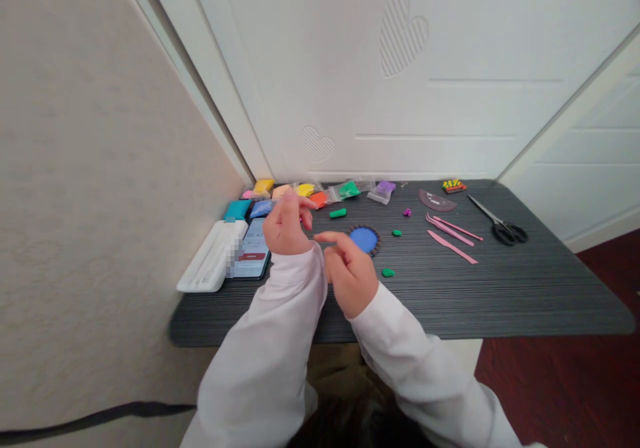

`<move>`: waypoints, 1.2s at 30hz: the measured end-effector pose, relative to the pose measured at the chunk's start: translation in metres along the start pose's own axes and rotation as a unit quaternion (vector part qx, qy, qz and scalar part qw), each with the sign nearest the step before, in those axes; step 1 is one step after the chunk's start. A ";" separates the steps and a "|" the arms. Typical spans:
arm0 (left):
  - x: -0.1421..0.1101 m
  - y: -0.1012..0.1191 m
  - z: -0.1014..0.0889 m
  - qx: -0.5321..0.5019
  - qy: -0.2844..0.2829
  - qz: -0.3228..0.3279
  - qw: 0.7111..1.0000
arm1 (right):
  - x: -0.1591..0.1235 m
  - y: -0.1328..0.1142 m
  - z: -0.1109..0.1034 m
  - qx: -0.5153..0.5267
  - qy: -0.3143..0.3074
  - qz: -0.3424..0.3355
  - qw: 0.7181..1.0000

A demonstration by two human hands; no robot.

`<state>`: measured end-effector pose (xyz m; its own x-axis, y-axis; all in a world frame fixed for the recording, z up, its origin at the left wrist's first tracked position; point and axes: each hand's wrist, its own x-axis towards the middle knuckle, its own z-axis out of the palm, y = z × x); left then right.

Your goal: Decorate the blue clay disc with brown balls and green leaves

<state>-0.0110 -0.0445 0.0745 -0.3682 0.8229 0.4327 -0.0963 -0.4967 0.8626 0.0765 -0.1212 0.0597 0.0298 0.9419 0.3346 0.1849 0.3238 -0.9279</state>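
Observation:
My left hand is raised over the left part of the dark table, its fingers loosely bent and apart, with nothing visible in them. My right hand is closed at the edge of the left sleeve cuff, the index finger reaching over towards the left wrist. Just beyond my right hand lies a blue disc ringed with small brown pieces; the hand partly covers it. Small green clay pieces lie to its right, and a green clay roll lies behind it.
Bagged clay in several colours, including a green packet, lines the back edge. A phone and a white tray are at the left. Pink modelling tools, a clear protractor-like piece and black-handled scissors lie right.

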 end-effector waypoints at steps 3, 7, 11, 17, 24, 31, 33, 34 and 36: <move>0.033 0.010 -0.003 -0.079 -0.026 -0.082 0.993 | 0.029 -0.020 -0.032 0.044 0.042 -0.033 0.998; 0.114 0.026 0.006 -0.147 -0.031 -0.138 0.979 | 0.120 -0.049 -0.097 0.012 0.143 -0.151 0.978; 0.196 0.037 0.028 -0.147 -0.124 -0.098 0.976 | 0.203 -0.075 -0.155 -0.036 0.178 -0.124 0.976; 0.153 0.055 0.040 0.305 -0.083 0.240 0.918 | 0.149 -0.056 -0.161 -0.229 0.134 -0.197 0.944; -0.034 0.021 -0.031 0.384 -0.451 0.365 0.719 | 0.004 0.027 -0.147 -0.405 -0.083 -0.246 0.877; -0.069 -0.033 -0.037 0.325 -0.371 0.056 0.868 | -0.012 0.080 -0.139 -0.394 -0.182 -0.169 0.885; -0.065 -0.040 -0.029 0.309 -0.350 0.041 0.883 | -0.011 0.083 -0.137 -0.395 -0.210 -0.151 0.882; -0.063 -0.042 -0.025 0.306 -0.350 0.045 0.884 | -0.011 0.084 -0.136 -0.397 -0.219 -0.140 0.880; -0.061 -0.045 -0.020 0.308 -0.368 0.079 0.874 | -0.011 0.086 -0.135 -0.399 -0.229 -0.122 0.880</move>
<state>-0.0028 -0.0775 0.0039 0.3844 0.8251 0.4141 0.5017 -0.5633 0.6565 0.2246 -0.1158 -0.0017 -0.4710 0.8494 0.2381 0.7666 0.5277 -0.3659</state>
